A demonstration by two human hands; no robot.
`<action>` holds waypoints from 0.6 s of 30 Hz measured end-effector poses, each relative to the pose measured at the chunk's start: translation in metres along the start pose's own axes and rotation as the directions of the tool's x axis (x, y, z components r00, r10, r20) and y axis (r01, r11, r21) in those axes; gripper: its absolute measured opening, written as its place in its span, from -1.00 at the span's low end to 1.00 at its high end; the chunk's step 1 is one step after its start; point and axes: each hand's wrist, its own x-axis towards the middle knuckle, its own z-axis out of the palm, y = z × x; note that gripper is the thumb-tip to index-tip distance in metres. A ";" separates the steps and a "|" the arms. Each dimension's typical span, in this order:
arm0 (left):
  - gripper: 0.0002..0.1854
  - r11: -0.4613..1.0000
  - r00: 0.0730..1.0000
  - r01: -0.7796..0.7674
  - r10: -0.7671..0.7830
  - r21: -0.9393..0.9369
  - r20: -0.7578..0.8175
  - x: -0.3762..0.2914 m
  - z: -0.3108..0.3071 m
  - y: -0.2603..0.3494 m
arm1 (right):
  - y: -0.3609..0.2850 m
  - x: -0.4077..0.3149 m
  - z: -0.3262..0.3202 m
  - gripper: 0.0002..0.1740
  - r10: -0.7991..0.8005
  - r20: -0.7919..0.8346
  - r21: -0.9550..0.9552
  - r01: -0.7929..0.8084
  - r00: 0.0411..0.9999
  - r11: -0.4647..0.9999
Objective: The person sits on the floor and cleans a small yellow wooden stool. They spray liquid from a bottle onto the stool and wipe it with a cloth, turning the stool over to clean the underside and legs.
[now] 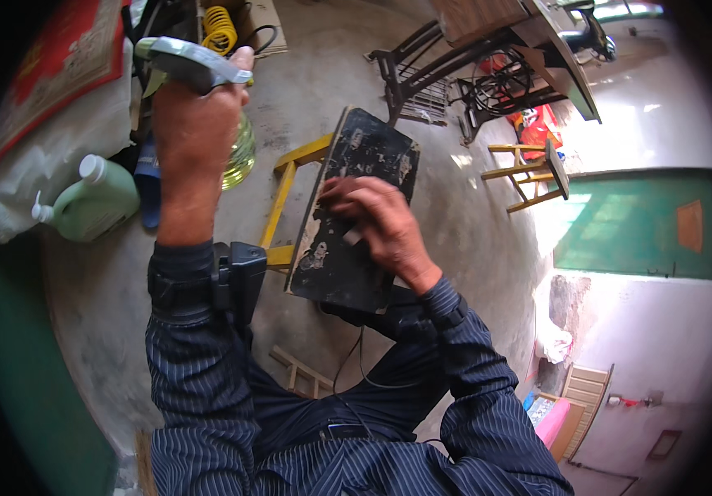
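Observation:
My left hand [198,111] is wrapped around the neck of a spray bottle, whose grey and white trigger head [191,62] shows above the fist. Part of its clear ribbed body [241,155], with yellowish liquid, is visible behind my wrist. Over a worn black board [346,266] with chipped edges, my right hand [380,226] is bent, its fingers curled and blurred. A small pale piece [353,235] shows near those fingers; whether they hold it I cannot tell. The board rests near my knees, beside a yellow wooden frame [281,198].
A green jug [98,201] with a white cap stands at the left, beside a white sack [83,142]. A yellow coiled hose [219,31] lies at the top. A treadle sewing machine table [473,25] and a small wooden stool [532,173] stand at the upper right.

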 end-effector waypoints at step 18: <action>-0.71 0.970 0.990 0.140 -0.139 -0.198 0.021 0.009 0.001 -0.013 | 0.073 0.030 -0.047 -0.46 -0.035 -0.231 -0.470 -0.080 0.972 0.879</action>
